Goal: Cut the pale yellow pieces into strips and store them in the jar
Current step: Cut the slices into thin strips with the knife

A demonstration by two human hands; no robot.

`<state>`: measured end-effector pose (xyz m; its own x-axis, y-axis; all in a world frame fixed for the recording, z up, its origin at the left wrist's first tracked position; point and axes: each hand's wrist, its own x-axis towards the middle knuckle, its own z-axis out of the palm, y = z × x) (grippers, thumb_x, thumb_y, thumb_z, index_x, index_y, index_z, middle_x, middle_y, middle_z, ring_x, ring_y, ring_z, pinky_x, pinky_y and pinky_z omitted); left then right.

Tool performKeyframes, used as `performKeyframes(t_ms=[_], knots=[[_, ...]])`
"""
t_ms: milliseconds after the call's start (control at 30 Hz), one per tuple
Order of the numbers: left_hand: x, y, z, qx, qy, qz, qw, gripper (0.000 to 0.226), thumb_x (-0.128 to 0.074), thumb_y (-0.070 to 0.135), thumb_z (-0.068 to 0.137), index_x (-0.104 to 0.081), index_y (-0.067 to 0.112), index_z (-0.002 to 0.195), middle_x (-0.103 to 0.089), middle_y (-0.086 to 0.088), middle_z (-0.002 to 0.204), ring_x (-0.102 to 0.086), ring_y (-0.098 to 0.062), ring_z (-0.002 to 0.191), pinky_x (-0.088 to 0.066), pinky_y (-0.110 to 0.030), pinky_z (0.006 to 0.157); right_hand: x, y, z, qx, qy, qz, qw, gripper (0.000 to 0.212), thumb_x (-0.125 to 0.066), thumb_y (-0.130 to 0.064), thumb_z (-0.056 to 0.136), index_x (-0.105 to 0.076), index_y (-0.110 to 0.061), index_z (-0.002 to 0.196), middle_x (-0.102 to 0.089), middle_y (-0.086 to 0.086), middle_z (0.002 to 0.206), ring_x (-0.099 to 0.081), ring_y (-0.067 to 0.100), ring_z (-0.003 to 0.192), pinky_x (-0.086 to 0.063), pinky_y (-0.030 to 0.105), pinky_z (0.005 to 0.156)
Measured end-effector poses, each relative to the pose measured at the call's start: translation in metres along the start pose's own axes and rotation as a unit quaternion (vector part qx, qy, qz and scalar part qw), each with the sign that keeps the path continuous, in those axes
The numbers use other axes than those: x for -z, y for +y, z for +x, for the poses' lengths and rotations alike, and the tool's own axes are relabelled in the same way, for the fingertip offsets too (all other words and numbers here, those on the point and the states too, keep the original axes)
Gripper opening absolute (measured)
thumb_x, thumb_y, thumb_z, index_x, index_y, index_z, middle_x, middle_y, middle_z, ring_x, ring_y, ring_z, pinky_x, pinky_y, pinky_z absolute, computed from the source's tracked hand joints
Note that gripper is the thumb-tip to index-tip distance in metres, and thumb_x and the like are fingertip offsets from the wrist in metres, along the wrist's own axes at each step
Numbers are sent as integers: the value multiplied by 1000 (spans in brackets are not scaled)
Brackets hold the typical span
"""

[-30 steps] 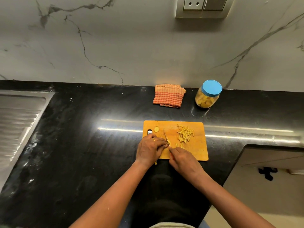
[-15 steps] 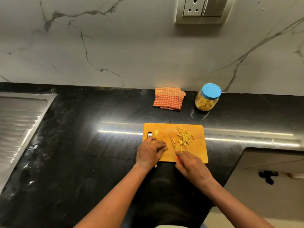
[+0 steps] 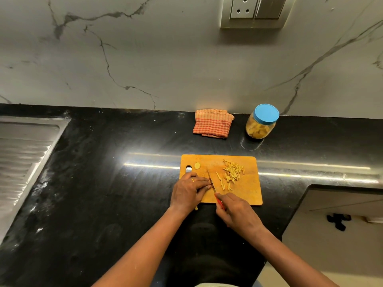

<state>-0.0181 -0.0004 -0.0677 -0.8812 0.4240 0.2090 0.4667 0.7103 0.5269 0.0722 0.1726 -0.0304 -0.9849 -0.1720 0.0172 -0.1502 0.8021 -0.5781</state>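
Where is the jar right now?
Head view: the jar stands at the wall, right of the checked cloth, beyond the far right corner of the cutting board.

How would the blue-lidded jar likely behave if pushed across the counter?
The jar stands upright and round-bodied, so a high push might tip it, then roll it. The polished counter suggests a low push would slide it. Its lid is on, so contents likely stay in.
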Motion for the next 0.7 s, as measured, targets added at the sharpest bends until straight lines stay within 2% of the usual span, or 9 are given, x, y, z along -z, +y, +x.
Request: performKeyframes(t_ms=[167, 467, 700], knots=[[0, 0, -1, 0, 3, -4, 1000, 18, -79, 32, 79, -79, 27, 96, -74, 17, 97, -60, -10, 99, -55, -25, 74, -1, 2, 0, -5, -6, 1, 1000, 37, -58, -22, 94, -59, -9, 130, -66, 5, 102, -62, 17, 87, -53, 29, 77], [-4, -2, -1, -2, 7, -5, 1000, 16, -79, 32, 79, -79, 27, 94, -74, 18, 96, -60, -9, 99, -55, -23, 74, -2, 2, 9, -7, -76, -18, 997, 40, -47, -25, 100, -50, -11, 138, -63, 7, 115, -60, 20, 100, -49, 30, 87], [-3, -2, -1, 4, 3, 9, 1000, 17, -78, 35, 79, -79, 28, 95, -73, 19, 96, -61, -8, 99, -56, -24, 72, -3, 0, 22, -6, -60, -56, 997, 38, -45, -25, 101, -52, -11, 135, -63, 8, 112, -60, 22, 96, -49, 31, 84]])
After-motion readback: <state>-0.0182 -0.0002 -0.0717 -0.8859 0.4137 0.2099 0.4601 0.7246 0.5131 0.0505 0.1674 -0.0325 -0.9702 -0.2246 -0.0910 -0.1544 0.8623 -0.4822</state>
